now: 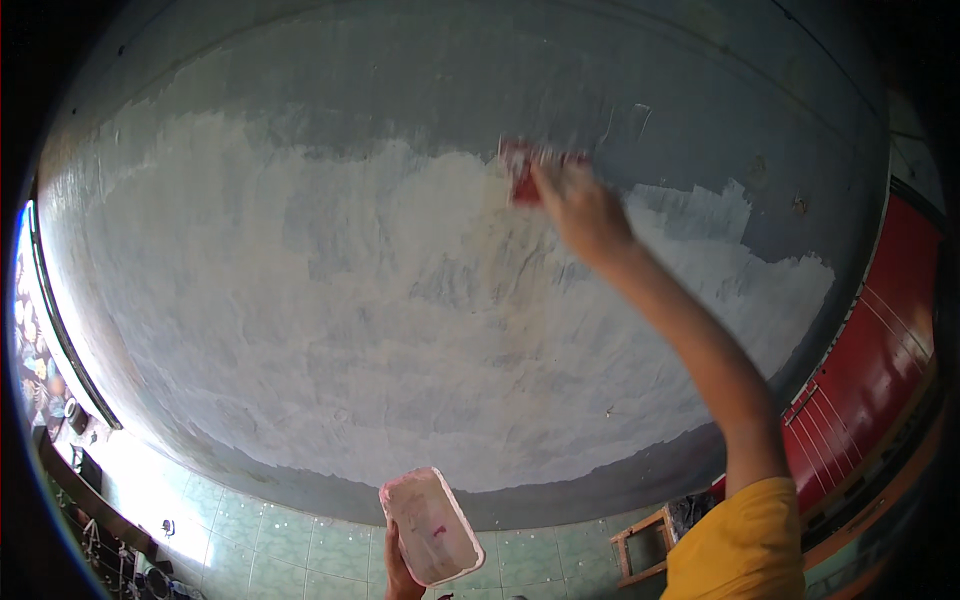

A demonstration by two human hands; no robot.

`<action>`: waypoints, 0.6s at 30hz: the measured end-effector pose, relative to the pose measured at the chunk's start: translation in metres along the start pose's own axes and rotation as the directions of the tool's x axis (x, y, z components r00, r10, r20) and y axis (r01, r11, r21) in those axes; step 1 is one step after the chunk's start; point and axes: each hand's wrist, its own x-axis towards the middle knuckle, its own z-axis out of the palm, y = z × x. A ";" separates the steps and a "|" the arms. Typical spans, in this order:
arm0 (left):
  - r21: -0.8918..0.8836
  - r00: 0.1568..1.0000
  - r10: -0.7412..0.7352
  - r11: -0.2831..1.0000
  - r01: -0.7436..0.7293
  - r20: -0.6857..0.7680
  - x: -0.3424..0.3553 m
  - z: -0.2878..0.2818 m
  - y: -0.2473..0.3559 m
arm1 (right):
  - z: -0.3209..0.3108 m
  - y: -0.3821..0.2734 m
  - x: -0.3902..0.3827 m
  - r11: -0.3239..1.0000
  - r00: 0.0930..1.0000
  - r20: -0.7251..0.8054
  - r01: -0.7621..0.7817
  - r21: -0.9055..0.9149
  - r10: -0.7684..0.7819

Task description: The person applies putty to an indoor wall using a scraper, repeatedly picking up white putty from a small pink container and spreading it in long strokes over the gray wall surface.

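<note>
My right hand (585, 208) is raised to the wall and grips a red flat spreader (524, 180), smeared with whitish paste and blurred by motion. The spreader lies against the grey wall (330, 80) at the upper border of a broad, uneven white coat (350, 290). Low in front of the wall, my left hand (398, 562) holds a pale rectangular plastic tub (440, 535) by its left side. The tub is tilted so its inside shows, with whitish and pink smears on it. The fingers behind the tub are hidden.
Green floor tiles (335, 550) with white specks run along the wall's foot. A wooden frame (642, 548) with a dark bundle stands at the lower right. A red panel (895, 310) lies at the right edge. Bright light enters at the left beside dark objects.
</note>
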 end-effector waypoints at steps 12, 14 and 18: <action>0.134 0.998 -0.044 0.990 0.039 0.034 0.011 -0.009 -0.007 | -0.005 0.004 0.014 0.996 0.996 0.020 -0.084 -0.017 0.084; 0.100 0.999 -0.026 0.995 0.023 0.029 0.012 -0.006 -0.006 | 0.016 -0.035 -0.026 0.995 0.994 0.087 -0.056 -0.081 0.063; 0.116 0.999 -0.030 0.993 0.032 -0.016 0.001 -0.006 0.005 | -0.008 -0.085 -0.064 0.994 0.958 0.286 -0.063 0.088 0.036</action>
